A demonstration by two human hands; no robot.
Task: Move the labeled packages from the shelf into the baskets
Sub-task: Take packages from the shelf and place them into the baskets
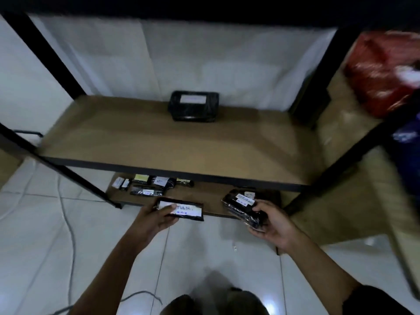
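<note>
The person's left hand (156, 218) is gripping a flat, oblong black-wrapped package with a long white handwritten label (181, 210), thumb lying across the label's near end, holding it just in front of the lower shelf edge. The right hand (271, 223) is clutching a bulkier black plastic-wrapped package bearing small white labels (242, 206), fingers curled under it and thumb on top, also in the air in front of the shelf.

On the tan wooden middle board of the black metal-framed shelf (141, 137), one boxy black-wrapped package with a white label on top (194, 105) is sitting alone near the back. On the lower tan board (200, 196), a cluster of small black packages with white and yellow labels (147, 185) is lying toward the left, close together.

A blurred red bag (384, 71) is showing at the upper right. A thin grey cable (70, 230) is trailing over the white tiled floor (34, 235) on the left. No basket is appearing in view.
</note>
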